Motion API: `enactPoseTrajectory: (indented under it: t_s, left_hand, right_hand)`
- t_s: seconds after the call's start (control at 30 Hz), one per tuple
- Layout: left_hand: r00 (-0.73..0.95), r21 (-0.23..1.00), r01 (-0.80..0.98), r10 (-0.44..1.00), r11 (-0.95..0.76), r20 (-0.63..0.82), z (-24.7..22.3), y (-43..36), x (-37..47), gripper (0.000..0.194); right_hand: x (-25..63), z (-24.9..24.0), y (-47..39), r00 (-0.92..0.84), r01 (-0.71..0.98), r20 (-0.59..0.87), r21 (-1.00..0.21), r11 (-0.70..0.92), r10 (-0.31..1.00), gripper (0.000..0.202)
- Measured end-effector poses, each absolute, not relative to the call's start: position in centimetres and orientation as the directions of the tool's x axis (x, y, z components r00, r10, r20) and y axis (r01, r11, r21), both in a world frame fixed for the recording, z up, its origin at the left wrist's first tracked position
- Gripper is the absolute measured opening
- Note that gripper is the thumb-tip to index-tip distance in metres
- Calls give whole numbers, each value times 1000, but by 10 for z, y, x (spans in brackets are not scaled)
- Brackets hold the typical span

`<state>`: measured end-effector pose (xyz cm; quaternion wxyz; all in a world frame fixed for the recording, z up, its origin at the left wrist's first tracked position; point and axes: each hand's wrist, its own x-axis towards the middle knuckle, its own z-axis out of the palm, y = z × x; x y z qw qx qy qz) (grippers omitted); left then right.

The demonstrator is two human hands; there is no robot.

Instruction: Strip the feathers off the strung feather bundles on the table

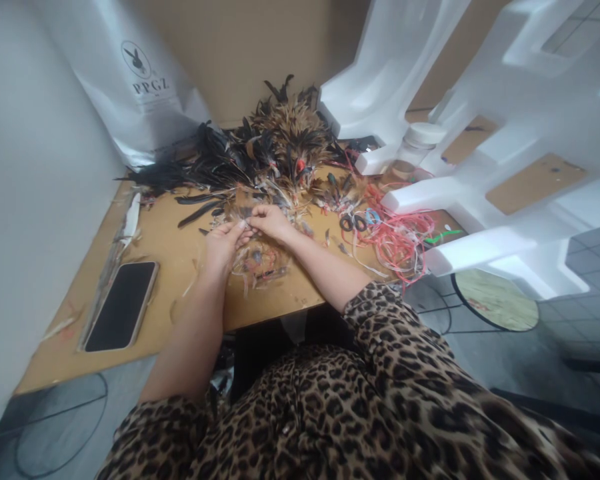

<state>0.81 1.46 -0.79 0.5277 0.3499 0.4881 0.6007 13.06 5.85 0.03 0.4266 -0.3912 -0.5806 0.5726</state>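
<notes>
Both hands meet over the middle of the wooden table [180, 240], fingertips close together. My left hand [226, 241] is closed in a pinch on the base of a small brown feather bunch [243, 202]. Right beside it my right hand [270, 222] pinches at the same spot; what lies between its fingers is too small to make out. Below the hands is a loose scatter of small feathers and reddish strands [260, 261]. Just beyond them stretches a large heap of black and brown feathers [290, 130]. A smaller feather bunch [339, 192] lies to the right.
Black-handled scissors [353, 223] lie right of my hands, beside tangled pink and white strings [400, 240]. A clear jar with a white lid [420, 143] stands among white foam pieces [455, 193]. At left are a phone [123, 307] and a white bag [155, 100]. A round stool [495, 300] is below right.
</notes>
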Motion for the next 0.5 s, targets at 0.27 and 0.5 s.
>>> enactPoseTrajectory:
  t_s: [0.27,0.5]
  left_hand:
    - [-213,960,-277,972,38,-100,-15,19,3,12]
    - [-212,944,-326,970,45,-119,-15,20,-1,9]
  right_hand:
    - [131,3,55,-360,-66,25,-998,2,933,12]
    - [136,6,61,-377,-193,-139,-955,-225,915,14]
